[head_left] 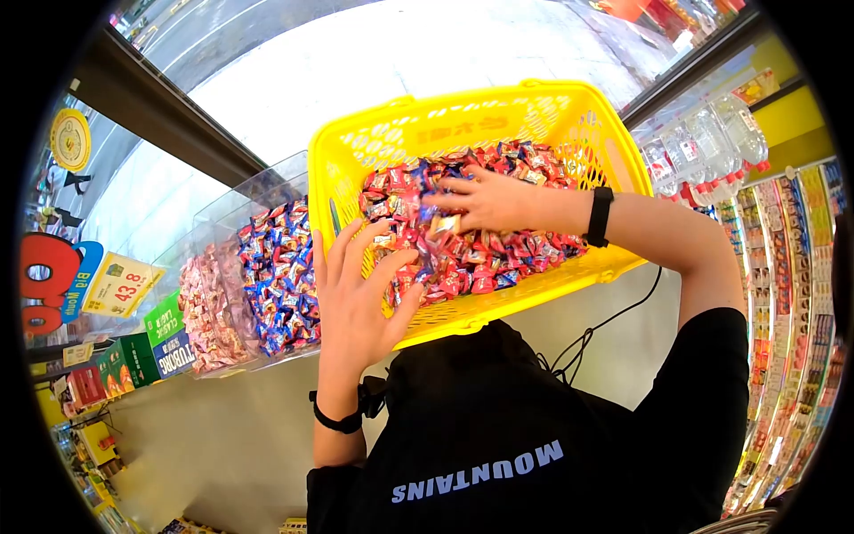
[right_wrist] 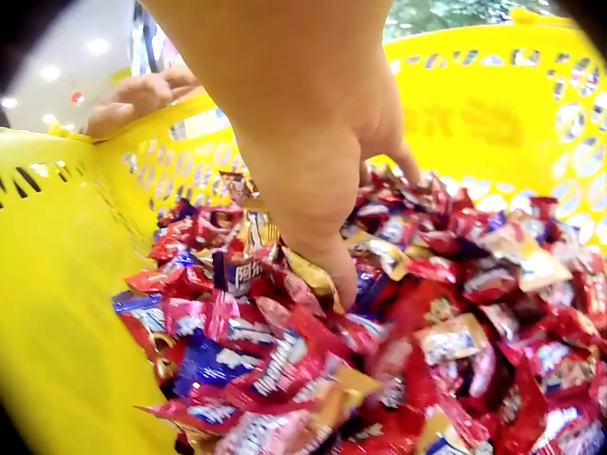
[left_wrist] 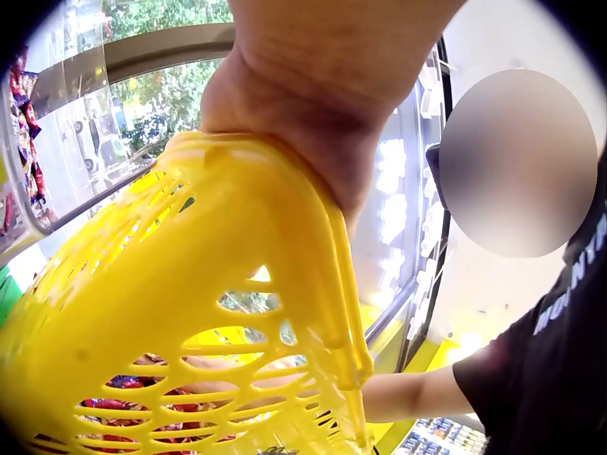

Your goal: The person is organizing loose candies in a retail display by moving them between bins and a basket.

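Note:
A yellow basket (head_left: pixel 480 313) holds a heap of wrapped candies (head_left: pixel 534 254), mostly red, some blue and gold. The left hand (head_left: pixel 356 294) rests over the basket's left rim with its fingers spread; in the left wrist view its heel lies against the yellow rim (left_wrist: pixel 237 142). Inside the basket, the right hand (head_left: pixel 498 203) touches the candies with spread fingers. The right wrist view shows the right hand (right_wrist: pixel 313 142) with its thumb down among the wrappers (right_wrist: pixel 275 360), fingertips partly hidden; at upper left the left hand's fingers (right_wrist: pixel 142 100) lie over the rim.
Left of the basket, clear bins hold blue-and-red candies (head_left: pixel 280 276) and pink candies (head_left: pixel 209 307). Boxes (head_left: pixel 133 360) and a price sign (head_left: pixel 120 285) stand farther left. Plastic bottles (head_left: pixel 703 147) and stocked shelves (head_left: pixel 783 329) are on the right. A black cable (head_left: pixel 578 343) hangs below the basket.

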Tool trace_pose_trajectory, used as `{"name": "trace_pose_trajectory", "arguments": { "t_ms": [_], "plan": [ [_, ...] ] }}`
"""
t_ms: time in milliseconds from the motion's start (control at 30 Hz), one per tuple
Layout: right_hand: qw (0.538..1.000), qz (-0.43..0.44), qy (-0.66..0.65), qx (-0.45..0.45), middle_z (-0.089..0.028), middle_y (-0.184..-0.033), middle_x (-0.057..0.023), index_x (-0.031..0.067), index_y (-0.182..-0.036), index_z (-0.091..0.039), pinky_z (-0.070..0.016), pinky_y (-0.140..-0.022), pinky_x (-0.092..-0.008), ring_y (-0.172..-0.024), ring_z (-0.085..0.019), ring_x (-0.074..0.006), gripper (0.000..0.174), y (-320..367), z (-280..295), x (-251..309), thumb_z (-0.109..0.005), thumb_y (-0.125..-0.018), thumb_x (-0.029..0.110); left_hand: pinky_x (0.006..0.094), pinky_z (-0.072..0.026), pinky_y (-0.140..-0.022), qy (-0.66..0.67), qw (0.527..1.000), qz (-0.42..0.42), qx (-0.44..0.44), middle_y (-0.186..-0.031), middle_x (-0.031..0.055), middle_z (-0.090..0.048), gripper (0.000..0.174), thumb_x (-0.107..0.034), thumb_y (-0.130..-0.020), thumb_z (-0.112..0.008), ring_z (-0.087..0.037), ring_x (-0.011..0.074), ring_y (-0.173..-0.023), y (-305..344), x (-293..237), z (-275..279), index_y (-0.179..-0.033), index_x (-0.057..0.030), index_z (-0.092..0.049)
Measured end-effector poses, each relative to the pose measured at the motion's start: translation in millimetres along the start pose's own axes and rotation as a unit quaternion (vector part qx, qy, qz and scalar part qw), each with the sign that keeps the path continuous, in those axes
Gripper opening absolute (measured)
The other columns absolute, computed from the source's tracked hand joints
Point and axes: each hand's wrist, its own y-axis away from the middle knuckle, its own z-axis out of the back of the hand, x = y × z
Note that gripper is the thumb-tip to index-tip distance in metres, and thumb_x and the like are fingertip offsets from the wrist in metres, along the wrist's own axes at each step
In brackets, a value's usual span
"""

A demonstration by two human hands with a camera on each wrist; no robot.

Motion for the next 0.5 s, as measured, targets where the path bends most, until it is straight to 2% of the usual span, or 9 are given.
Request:
{"name": "trace_pose_trajectory", "arguments": {
  "t_ms": [67, 100, 200, 333, 367, 467, 500],
  "plan": [
    [0.996, 0.062, -0.008, -0.071, -0.033, -0.176, -0.0056, 0.0399, -0.143, -0.064, -0.0447, -0.112, -0.0566, -0.152, -0.045, -0.0345, 0.061, -10, -2, 21, -0.081, -0.085, 0.035, 0.0657, -0.0173, -0.131, 0.002, 1.0, 0.001, -0.001, -0.151, 0.0101, -0.059, 0.033, -0.029, -0.089, -0.081, -0.046, 0.0391, -0.149, 0, 0, 0, -0.12, -0.0189, -0.077],
    [0.995, 0.076, -0.045, -0.049, -0.035, -0.175, -0.0066, 0.0421, -0.153, -0.055, -0.0449, -0.114, -0.0568, -0.152, -0.045, -0.0362, 0.077, -10, -2, 30, -0.084, -0.083, 0.033, 0.0656, -0.0173, -0.131, 0.002, 1.0, 0.002, 0.0, -0.151, 0.01, -0.059, 0.033, -0.029, -0.089, -0.081, -0.046, 0.0391, -0.149, 0, 0, 1, -0.12, -0.0188, -0.077],
    [0.991, 0.069, -0.117, 0.009, -0.041, -0.171, -0.0069, 0.042, -0.152, -0.06, -0.0488, -0.109, -0.0578, -0.15, -0.048, -0.0391, 0.079, -11, 2, 36, -0.088, -0.079, 0.031, 0.0655, -0.0171, -0.131, 0.004, 1.0, 0.006, -0.002, -0.151, 0.01, -0.059, 0.032, -0.03, -0.09, -0.081, -0.046, 0.0389, -0.149, 0, 0, 0, -0.12, -0.0188, -0.078],
    [0.994, 0.031, -0.102, -0.035, -0.044, -0.169, -0.0092, 0.0368, -0.143, -0.067, -0.047, -0.115, -0.0568, -0.151, -0.047, -0.0389, 0.073, -3, 13, 25, -0.09, -0.074, 0.025, 0.0655, -0.0171, -0.131, 0.013, 1.0, 0.011, -0.008, -0.15, 0.01, -0.059, 0.031, -0.03, -0.091, -0.081, -0.046, 0.0385, -0.149, 0, 0, 1, -0.12, -0.019, -0.079],
    [0.992, 0.021, -0.111, -0.056, -0.046, -0.166, -0.0108, 0.0312, -0.137, -0.07, -0.0474, -0.115, -0.054, -0.151, -0.047, -0.0376, 0.066, -3, 2, 21, -0.089, -0.075, 0.024, 0.0661, -0.0177, -0.131, 0.011, 1.0, 0.008, -0.011, -0.149, 0.01, -0.059, 0.031, -0.029, -0.09, -0.08, -0.046, 0.0383, -0.148, 0, 1, 1, -0.119, -0.0189, -0.078],
    [0.994, -0.003, -0.105, -0.016, -0.05, -0.163, -0.0117, 0.0292, -0.136, -0.074, -0.0465, -0.116, -0.0529, -0.151, -0.048, -0.035, 0.047, 1, 15, 9, -0.076, -0.09, 0.022, 0.0674, -0.0188, -0.13, 0.01, 1.0, 0.002, -0.016, -0.146, 0.0101, -0.059, 0.03, -0.028, -0.09, -0.079, -0.048, 0.0378, -0.147, 0, 1, 0, -0.119, -0.0189, -0.078],
    [0.996, -0.008, -0.083, -0.023, -0.051, -0.161, -0.013, 0.0272, -0.141, -0.071, -0.0458, -0.117, -0.0522, -0.15, -0.048, -0.036, 0.051, 0, 9, 5, -0.076, -0.091, 0.023, 0.0674, -0.0187, -0.13, 0.012, 1.0, 0.001, -0.017, -0.147, 0.0101, -0.059, 0.03, -0.028, -0.09, -0.079, -0.048, 0.0377, -0.147, 0, 2, 0, -0.119, -0.019, -0.078]
  ]
}}
